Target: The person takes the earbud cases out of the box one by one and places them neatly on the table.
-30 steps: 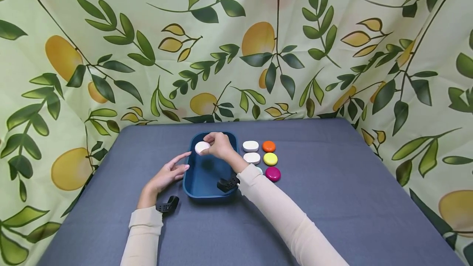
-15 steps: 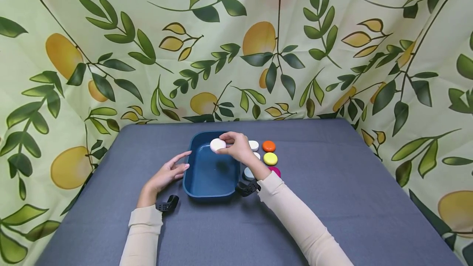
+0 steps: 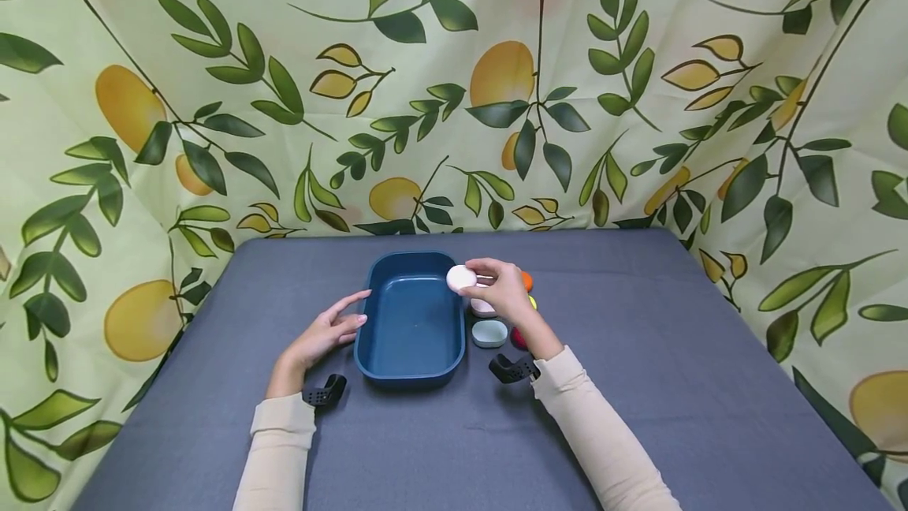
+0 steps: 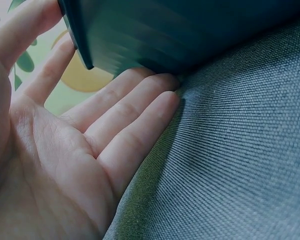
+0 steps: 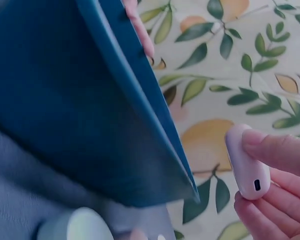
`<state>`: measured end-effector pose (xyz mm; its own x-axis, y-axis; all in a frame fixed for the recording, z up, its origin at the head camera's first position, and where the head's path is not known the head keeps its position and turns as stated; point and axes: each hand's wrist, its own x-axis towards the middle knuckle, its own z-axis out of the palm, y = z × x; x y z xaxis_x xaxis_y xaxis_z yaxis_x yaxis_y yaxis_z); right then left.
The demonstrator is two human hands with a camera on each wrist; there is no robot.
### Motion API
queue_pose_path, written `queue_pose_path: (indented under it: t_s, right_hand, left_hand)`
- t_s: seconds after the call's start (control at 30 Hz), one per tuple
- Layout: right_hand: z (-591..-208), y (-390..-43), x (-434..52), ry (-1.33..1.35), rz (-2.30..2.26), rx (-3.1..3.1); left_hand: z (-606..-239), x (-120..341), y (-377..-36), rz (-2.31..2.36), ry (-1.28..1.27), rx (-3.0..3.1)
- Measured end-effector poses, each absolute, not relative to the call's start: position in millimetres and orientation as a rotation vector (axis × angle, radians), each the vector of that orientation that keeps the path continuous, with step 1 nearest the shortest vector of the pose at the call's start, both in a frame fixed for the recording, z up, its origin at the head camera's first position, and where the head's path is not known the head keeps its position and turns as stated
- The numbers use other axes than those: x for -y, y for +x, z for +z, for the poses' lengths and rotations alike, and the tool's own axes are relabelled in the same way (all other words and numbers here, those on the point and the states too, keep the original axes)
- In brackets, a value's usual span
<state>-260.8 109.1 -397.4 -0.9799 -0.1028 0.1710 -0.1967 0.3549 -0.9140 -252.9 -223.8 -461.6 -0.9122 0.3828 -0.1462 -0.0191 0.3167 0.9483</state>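
My right hand (image 3: 507,290) pinches a pale pink earbud case (image 3: 461,279) between thumb and fingers, above the right rim of a deep blue tray (image 3: 411,330). A small charging port shows at one end of the case (image 5: 244,162) in the right wrist view. At the tray's left side is my left hand (image 3: 322,337), its fingers extended. In the left wrist view, two digits touch the tray's rim and the other fingers (image 4: 135,110) lie against its outer wall near the tablecloth. Nothing lies inside the tray.
Right of the tray stand a light blue rounded case (image 3: 489,333) and a white one (image 3: 482,310). Beyond them, partly behind my right hand, are an orange (image 3: 527,281), a yellow (image 3: 533,302) and a magenta round piece (image 3: 519,339). Patterned cloth (image 3: 426,101) hangs behind the table.
My right hand has carried the pink case from above the tray's far left part rightward to its right rim. The left hand has stayed in place at the tray.
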Motion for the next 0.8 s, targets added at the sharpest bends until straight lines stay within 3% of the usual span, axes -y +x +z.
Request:
queue_pose_path:
  t_s: [0.8]
  right_hand:
    - [-429,-276,-206,-0.083,1.616,2.440]
  left_hand:
    - [-459,224,-252,1.582,0.346,-2.271]
